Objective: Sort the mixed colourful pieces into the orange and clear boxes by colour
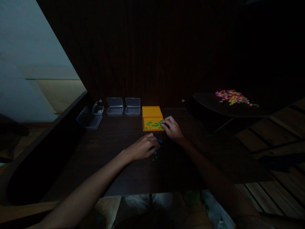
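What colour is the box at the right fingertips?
The box is orange-yellow, best seen in head view.

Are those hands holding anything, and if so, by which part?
It cannot be told. The right hand is at the yellow box, by its green pieces; the left hand is by blue pieces. Anything pinched is too small to see.

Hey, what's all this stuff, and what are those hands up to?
A person is handling little pieces at a dark table. The right hand has its fingertips at the right side of an open yellow box, which has green pieces in it. The left hand is over loose blue and green bits in front of the box. It's too dim to tell if either hand is gripping one. Open clear boxes stand to the left.
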`<state>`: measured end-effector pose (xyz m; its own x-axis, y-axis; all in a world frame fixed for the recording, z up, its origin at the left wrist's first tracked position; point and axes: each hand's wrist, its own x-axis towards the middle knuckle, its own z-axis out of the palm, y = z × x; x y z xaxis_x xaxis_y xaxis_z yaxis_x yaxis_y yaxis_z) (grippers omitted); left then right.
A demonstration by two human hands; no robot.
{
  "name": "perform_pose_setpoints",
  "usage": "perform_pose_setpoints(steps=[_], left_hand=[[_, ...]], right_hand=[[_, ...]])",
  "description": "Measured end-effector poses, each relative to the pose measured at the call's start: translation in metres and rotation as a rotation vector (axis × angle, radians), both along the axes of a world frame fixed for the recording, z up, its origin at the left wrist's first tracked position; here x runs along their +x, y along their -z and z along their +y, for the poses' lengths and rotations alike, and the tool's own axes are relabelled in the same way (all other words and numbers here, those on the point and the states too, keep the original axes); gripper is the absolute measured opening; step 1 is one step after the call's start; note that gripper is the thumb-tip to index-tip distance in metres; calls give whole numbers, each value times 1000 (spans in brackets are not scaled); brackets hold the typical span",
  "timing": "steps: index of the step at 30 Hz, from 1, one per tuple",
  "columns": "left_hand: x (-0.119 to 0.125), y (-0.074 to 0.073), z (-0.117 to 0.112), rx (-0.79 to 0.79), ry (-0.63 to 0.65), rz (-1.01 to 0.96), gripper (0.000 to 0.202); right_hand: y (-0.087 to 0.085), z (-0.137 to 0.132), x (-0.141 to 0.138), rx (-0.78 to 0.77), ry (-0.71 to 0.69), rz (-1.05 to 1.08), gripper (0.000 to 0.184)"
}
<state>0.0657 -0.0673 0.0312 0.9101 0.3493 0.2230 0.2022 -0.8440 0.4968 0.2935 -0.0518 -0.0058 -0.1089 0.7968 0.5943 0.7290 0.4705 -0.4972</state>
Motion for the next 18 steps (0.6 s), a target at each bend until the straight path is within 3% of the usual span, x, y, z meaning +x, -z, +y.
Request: perform_pose_setpoints(steps=[9,18], left_hand=[[0,-3,-4,116,-7,37,19],[-4,-3,3,83,-129,-89,19]], right_hand=[[4,7,-3,15,17,-146,17],[-2,-3,-3,20,-20,-223,22]])
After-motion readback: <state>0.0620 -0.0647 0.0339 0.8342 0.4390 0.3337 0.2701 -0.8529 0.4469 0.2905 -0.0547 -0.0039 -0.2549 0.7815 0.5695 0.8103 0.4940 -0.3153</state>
